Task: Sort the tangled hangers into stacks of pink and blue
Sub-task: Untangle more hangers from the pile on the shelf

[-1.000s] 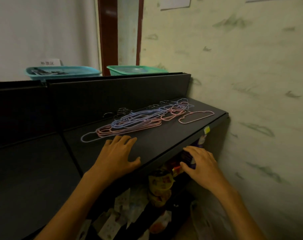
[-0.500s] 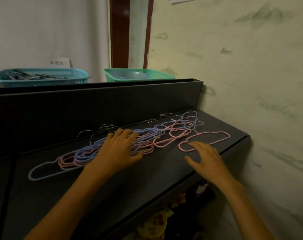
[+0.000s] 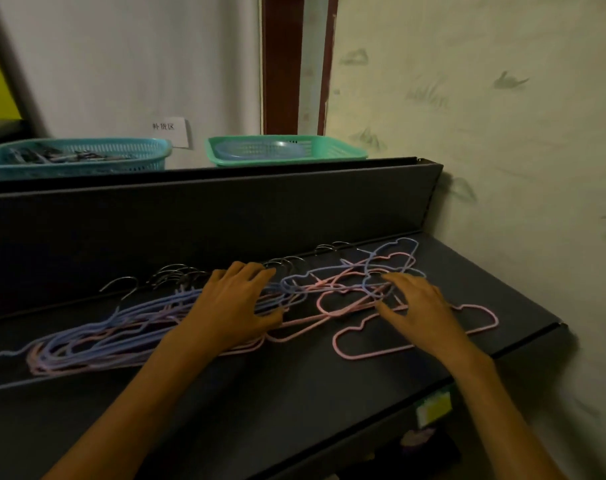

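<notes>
from the head view, the tangled hangers lie in one long mixed heap along the back of the dark shelf, pink and blue wires threaded through each other with their metal hooks pointing at the back panel, so no colour stacks exist yet. the left hand rests flat on the middle of the heap, fingers spread and relaxed, probably to pin the pile while the other side gets worked loose. the right hand hovers with fingers apart over the looser knot at the right end, gripping nothing that i can see. one pink hanger lies nearly free, just under and in front of that hand, likely the easiest first pick.
</notes>
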The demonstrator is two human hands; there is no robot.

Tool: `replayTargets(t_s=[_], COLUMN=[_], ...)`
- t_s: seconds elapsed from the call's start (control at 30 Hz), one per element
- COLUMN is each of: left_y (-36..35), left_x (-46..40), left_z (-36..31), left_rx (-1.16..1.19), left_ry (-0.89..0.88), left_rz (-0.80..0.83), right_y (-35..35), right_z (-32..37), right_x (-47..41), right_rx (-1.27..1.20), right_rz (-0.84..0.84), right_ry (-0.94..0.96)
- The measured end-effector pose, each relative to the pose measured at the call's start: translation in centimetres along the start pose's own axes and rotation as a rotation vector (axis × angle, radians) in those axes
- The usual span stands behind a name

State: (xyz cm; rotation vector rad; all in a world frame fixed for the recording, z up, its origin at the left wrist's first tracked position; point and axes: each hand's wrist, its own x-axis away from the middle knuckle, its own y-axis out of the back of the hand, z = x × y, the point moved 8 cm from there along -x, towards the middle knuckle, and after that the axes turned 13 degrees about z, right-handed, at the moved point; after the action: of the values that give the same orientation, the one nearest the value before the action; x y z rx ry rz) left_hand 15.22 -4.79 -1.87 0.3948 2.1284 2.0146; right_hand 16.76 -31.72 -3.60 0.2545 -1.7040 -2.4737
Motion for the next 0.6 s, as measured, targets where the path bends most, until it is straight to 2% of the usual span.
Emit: replayTargets(t_s=[0.37,0.6], left_y=[-1.6,-2.8], left_x=[-7.1,-8.9], left_z=[-7.6,-8.4], left_rx=[0.08,0.133], left_ry=[0.235,0.358], left_rz=[0.025,0.106], right_y=[3.0,1.3], right_z=[-8.1,-9.1], right_x=[-8.6,-13.9], right_rx=[0.03,-0.011], right_rz=[0.238,0.535], right_ry=[0.326,0.402])
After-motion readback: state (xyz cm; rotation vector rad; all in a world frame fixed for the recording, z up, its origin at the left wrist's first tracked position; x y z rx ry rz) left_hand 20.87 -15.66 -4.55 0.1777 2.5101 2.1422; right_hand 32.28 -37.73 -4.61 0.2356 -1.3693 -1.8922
